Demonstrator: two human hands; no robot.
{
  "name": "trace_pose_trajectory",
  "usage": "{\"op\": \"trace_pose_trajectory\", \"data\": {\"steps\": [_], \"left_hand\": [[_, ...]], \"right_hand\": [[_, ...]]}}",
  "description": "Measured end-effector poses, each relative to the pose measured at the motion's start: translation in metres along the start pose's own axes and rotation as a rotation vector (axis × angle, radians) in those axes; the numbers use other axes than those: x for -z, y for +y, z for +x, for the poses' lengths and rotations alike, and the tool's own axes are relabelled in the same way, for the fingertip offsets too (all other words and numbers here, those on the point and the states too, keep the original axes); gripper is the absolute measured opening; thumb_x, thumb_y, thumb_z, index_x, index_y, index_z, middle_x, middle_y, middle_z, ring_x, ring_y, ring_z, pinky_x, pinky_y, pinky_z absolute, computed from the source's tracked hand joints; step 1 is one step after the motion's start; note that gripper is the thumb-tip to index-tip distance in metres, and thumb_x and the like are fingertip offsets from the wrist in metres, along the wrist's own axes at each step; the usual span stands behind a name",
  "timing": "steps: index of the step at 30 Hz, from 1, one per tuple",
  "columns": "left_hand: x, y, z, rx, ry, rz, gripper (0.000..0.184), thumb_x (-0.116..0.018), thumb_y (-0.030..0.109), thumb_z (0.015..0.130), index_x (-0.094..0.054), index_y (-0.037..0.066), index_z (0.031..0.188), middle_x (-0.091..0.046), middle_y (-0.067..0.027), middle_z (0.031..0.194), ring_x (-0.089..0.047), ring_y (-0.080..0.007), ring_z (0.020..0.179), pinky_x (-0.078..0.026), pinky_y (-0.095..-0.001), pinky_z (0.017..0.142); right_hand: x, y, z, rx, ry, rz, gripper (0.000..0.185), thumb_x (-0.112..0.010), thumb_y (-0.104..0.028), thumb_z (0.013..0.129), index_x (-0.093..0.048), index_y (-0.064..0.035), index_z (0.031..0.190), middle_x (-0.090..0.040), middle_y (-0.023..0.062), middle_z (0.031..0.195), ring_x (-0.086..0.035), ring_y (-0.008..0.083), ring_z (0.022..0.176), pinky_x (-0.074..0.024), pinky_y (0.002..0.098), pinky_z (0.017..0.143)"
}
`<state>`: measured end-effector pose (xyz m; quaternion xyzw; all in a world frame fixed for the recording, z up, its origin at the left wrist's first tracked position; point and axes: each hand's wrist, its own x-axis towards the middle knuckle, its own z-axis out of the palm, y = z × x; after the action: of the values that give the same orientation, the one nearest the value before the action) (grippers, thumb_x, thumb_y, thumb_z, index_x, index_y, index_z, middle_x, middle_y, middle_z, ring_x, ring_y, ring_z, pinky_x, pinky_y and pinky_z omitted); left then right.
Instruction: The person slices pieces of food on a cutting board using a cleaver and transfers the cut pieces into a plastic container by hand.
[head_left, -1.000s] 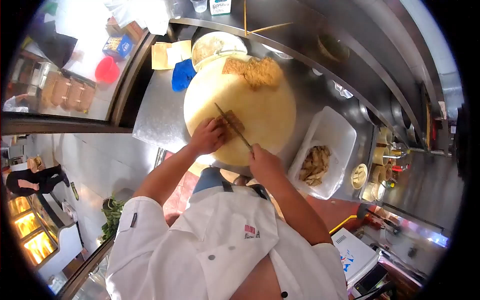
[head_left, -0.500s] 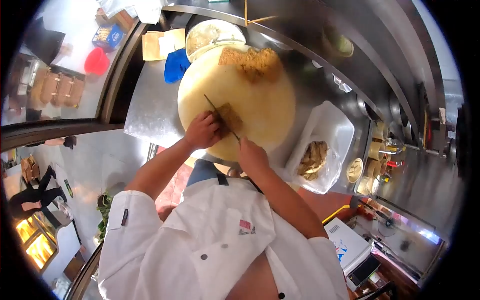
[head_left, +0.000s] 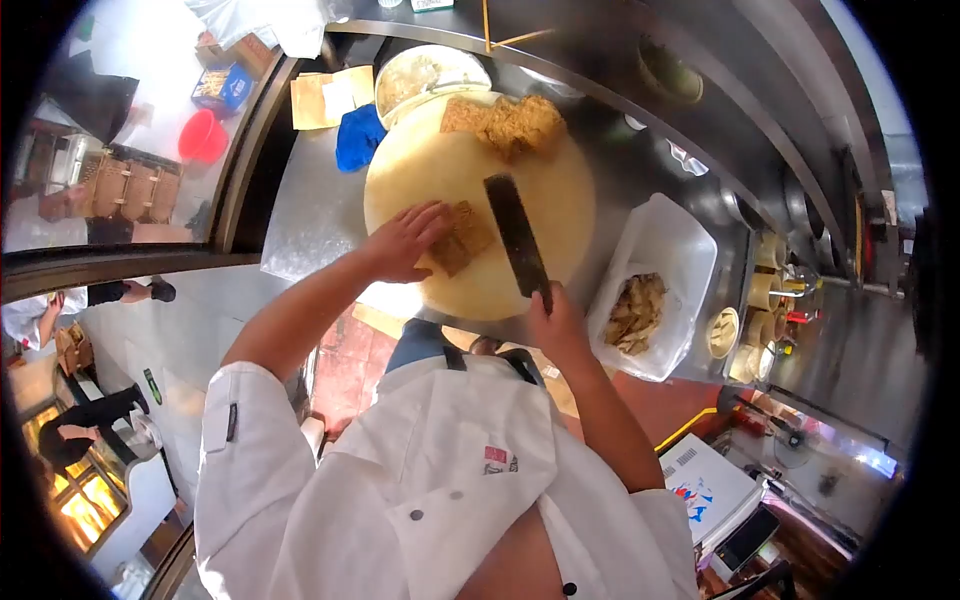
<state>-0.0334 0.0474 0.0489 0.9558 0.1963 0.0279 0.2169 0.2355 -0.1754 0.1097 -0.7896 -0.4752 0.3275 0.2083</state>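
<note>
Head view: nearest is the person's white jacket (head_left: 400, 490), with both forearms reaching out over the round chopping board (head_left: 545, 260), which lies on the metal counter (head_left: 310, 215). The right hand (head_left: 552, 308) is closed around the handle of a cleaver (head_left: 517, 232). The broad, dark face of its blade shows, and its tip points far and slightly left. Whether the blade touches the board cannot be told. The left hand (head_left: 408, 240) is held wide, palm down, its fingers stretched toward the brown slab (head_left: 460, 238) and over its left edge. That slab lies on the near half of the board, left of the cleaver and apart from it.

Right of the board, a white tub (head_left: 672, 235) holds brown pieces (head_left: 636, 315), and a small round bowl (head_left: 735, 318) is just right of the tub. At the far edge of the board lies a crumbly golden-brown pile (head_left: 515, 127). Just beyond the board is a pale round basin (head_left: 383, 88), with a blue cloth (head_left: 358, 138) and brown paper (head_left: 308, 103) to its left. Farther left are a red bowl (head_left: 203, 137) and a blue box (head_left: 222, 88).
</note>
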Motion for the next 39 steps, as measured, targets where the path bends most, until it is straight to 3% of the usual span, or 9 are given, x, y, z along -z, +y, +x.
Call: {"op": "trace_pose_trajectory", "data": {"steps": [3, 5, 8, 9, 11, 14, 18, 29, 39], "left_hand": [[0.013, -0.003, 0.034, -0.186, -0.078, 0.066, 0.096, -0.085, 0.03, 0.069, -0.042, 0.007, 0.152, -0.035, -0.0173, 0.162, -0.03, -0.0371, 0.153, -0.024, -0.0499, 0.126], [0.011, -0.009, 0.054, -0.294, -0.099, 0.132, 0.092, -0.084, 0.034, 0.069, -0.046, 0.005, 0.148, -0.039, -0.0174, 0.16, -0.03, -0.0367, 0.153, -0.023, -0.0503, 0.126], [0.005, -0.014, 0.067, -0.361, -0.196, 0.199, 0.092, -0.081, 0.045, 0.073, -0.046, 0.007, 0.149, -0.044, -0.0193, 0.155, -0.034, -0.0396, 0.149, -0.021, -0.0519, 0.127], [0.006, -0.015, 0.07, -0.383, -0.219, 0.225, 0.091, -0.08, 0.048, 0.074, -0.048, 0.007, 0.148, -0.046, -0.0199, 0.152, -0.036, -0.0407, 0.146, -0.021, -0.0524, 0.127], [0.0, -0.007, 0.066, -0.151, -0.109, 0.099, 0.088, -0.08, 0.049, 0.073, -0.051, 0.005, 0.143, -0.049, -0.0211, 0.146, -0.04, -0.0419, 0.141, -0.025, -0.0534, 0.124], [-0.018, 0.016, 0.058, 0.235, 0.138, -0.03, 0.09, -0.083, 0.048, 0.07, -0.051, 0.003, 0.14, -0.049, -0.0225, 0.143, -0.043, -0.0428, 0.136, -0.031, -0.0544, 0.118], [-0.044, 0.06, 0.047, 0.488, 0.353, -0.095, 0.098, -0.089, 0.043, 0.067, -0.045, 0.003, 0.145, -0.047, -0.0224, 0.142, -0.044, -0.0429, 0.132, -0.032, -0.0548, 0.115], [-0.036, 0.038, 0.017, 0.273, 0.205, -0.141, 0.101, -0.09, 0.041, 0.067, -0.043, 0.005, 0.149, -0.039, -0.0215, 0.151, -0.04, -0.0423, 0.139, -0.033, -0.05, 0.118], [-0.04, 0.04, 0.012, 0.274, 0.233, -0.174, 0.098, -0.088, 0.045, 0.069, -0.047, 0.002, 0.147, -0.041, -0.0223, 0.15, -0.041, -0.0435, 0.138, -0.037, -0.0477, 0.117]], "right_hand": [[-0.008, 0.016, -0.012, -0.022, 0.098, 0.032, 0.025, -0.058, -0.026, 0.101, -0.06, -0.0023, 0.108, -0.071, 0.0259, 0.09, -0.068, 0.0474, 0.086, -0.0528, 0.0533, 0.073], [-0.016, 0.027, -0.019, -0.062, 0.168, 0.108, 0.027, -0.063, -0.024, 0.101, -0.062, 0.0007, 0.11, -0.068, 0.0187, 0.085, -0.067, 0.0306, 0.075, -0.0522, 0.0413, 0.071], [-0.017, 0.032, -0.032, -0.126, 0.152, 0.183, 0.027, -0.063, -0.025, 0.101, -0.061, 0.0007, 0.11, -0.068, 0.0181, 0.086, -0.065, 0.0276, 0.076, -0.0517, 0.0408, 0.071], [-0.014, 0.027, -0.034, -0.13, 0.154, 0.19, 0.027, -0.063, -0.025, 0.101, -0.061, 0.0007, 0.11, -0.068, 0.0181, 0.086, -0.065, 0.0276, 0.076, -0.0517, 0.0408, 0.071], [-0.004, 0.016, -0.04, -0.293, 0.094, 0.19, 0.029, -0.061, -0.028, 0.101, -0.061, 0.001, 0.104, -0.069, 0.0276, 0.094, -0.067, 0.0479, 0.089, -0.0523, 0.0519, 0.075], [-0.009, 0.033, -0.041, -0.242, 0.123, 0.156, 0.028, -0.06, -0.028, 0.101, -0.06, 0.0007, 0.105, -0.069, 0.028, 0.095, -0.067, 0.0479, 0.091, -0.0525, 0.0521, 0.075], [-0.004, 0.022, -0.041, -0.235, 0.138, 0.126, 0.028, -0.061, -0.027, 0.101, -0.06, 0.0002, 0.104, -0.07, 0.0271, 0.095, -0.067, 0.0473, 0.092, -0.0526, 0.0522, 0.076], [-0.014, -0.004, 0.017, 0.007, 0.021, -0.225, 0.025, -0.052, -0.028, 0.104, -0.059, -0.0063, 0.112, -0.072, 0.0223, 0.09, -0.069, 0.0455, 0.084, -0.0541, 0.0567, 0.075], [-0.013, -0.016, 0.025, -0.008, -0.076, -0.295, 0.025, -0.047, -0.03, 0.105, -0.057, -0.0067, 0.105, -0.072, 0.0227, 0.093, -0.069, 0.0463, 0.088, -0.0544, 0.0572, 0.08]]}}
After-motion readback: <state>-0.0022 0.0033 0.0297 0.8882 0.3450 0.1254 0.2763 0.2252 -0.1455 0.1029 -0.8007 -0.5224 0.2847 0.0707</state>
